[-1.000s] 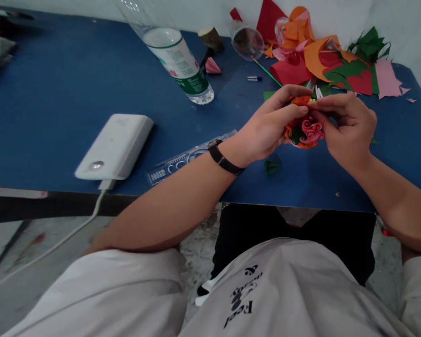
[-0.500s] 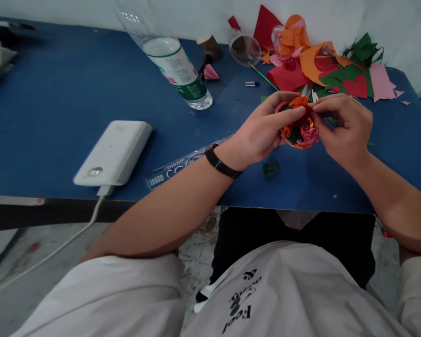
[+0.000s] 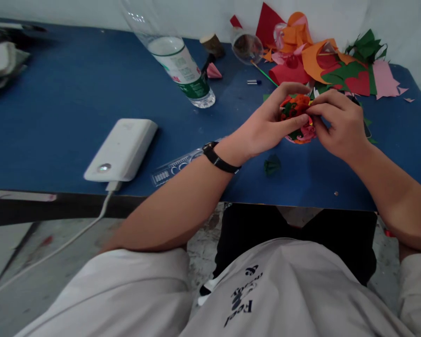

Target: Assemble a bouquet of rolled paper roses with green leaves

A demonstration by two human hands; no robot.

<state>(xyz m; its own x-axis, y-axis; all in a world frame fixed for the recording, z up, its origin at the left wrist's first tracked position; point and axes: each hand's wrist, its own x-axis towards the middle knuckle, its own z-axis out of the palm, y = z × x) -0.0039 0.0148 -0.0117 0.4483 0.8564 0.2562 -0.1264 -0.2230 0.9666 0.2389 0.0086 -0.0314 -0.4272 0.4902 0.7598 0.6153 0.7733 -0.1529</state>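
Observation:
A round ornament of curled paper (image 3: 299, 135) in orange, red, pink and green is between my two hands, above the blue table. My left hand (image 3: 266, 124) wraps round its left side, the thumb laid across its front. On the ornament's right edge, my right hand (image 3: 340, 121) presses with thumb and forefinger pinched together; whatever may be between those fingertips is too small to make out. Part of the ornament is hidden behind my fingers. Below it on the table lies a small folded green paper piece (image 3: 272, 165).
Paper scraps (image 3: 315, 61) in several colours lie at the back right, near a clear cup (image 3: 247, 47) on its side. A water bottle (image 3: 187, 70), a white power bank (image 3: 121, 150) with a cable and a clear stencil ruler (image 3: 175, 166) are to the left.
My left thumb has slid lower on the ornament, and the ornament appears turned in my grip. My right hand stays pinched at its right edge. The whole view has shifted slightly.

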